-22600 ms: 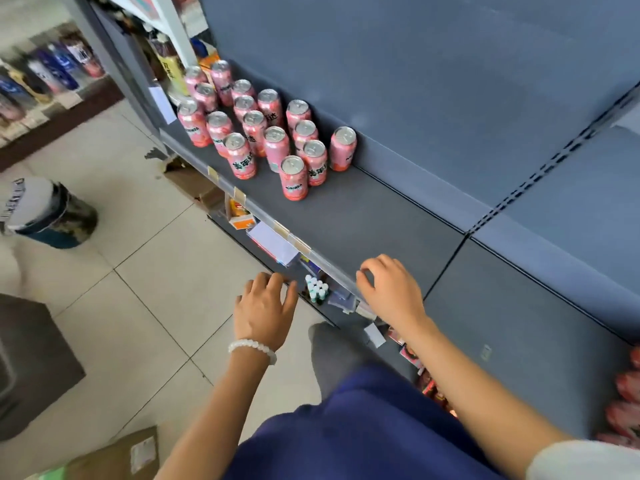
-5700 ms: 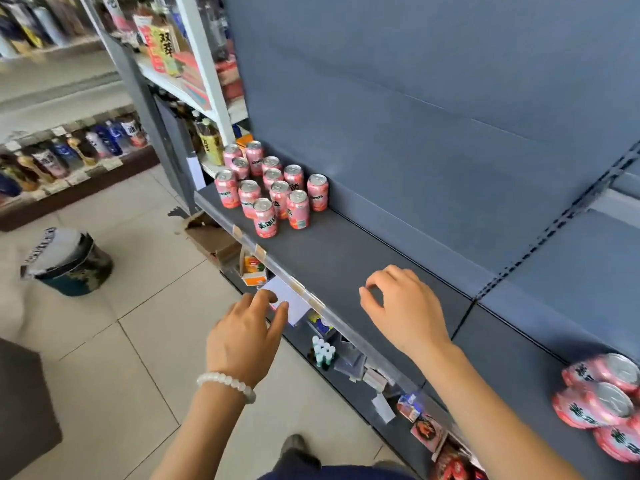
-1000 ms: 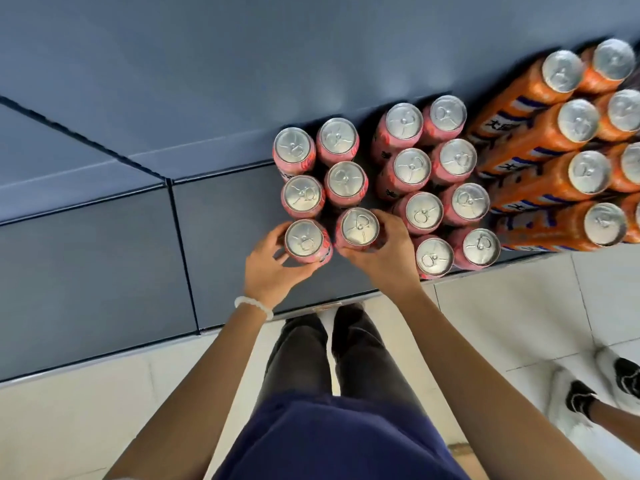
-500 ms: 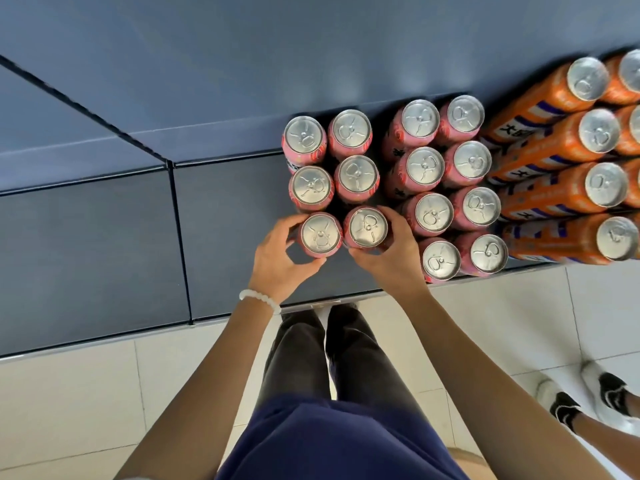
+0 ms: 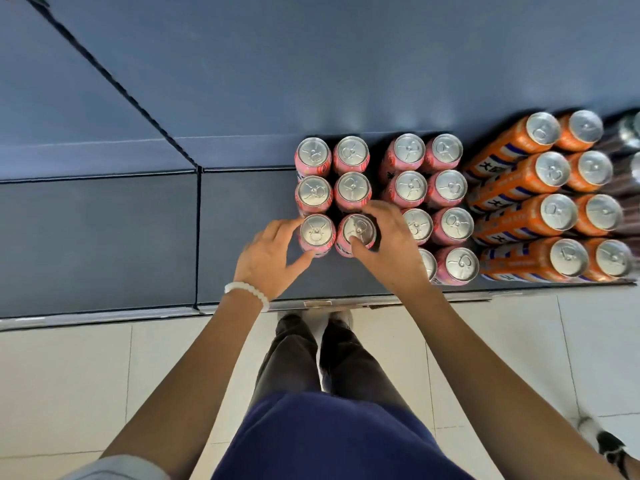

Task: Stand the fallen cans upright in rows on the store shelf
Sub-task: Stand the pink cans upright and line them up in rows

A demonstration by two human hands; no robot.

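Where the dark shelf meets its back wall, the pink cans stand upright, long axes vertical and silver lids facing straight up at the camera. They form a left block of two columns, three deep, and a right block of two columns, four deep, running from the back edge toward the front edge. The left hand, with a white bead bracelet at the wrist, has its fingers spread and loosely curved about the front-left can, thumb on the near side and fingertips touching its far-left side; the fingers are apart, not clamped. The right hand grips the front can beside it, fingers curled over the far rim and thumb lying on the lid's near edge. Both of these cans stand upright, just beside each other, set back from the shelf's front edge. Toward the right end of the shelf, orange cans stand in rows. The shelf's left part is bare dark metal.
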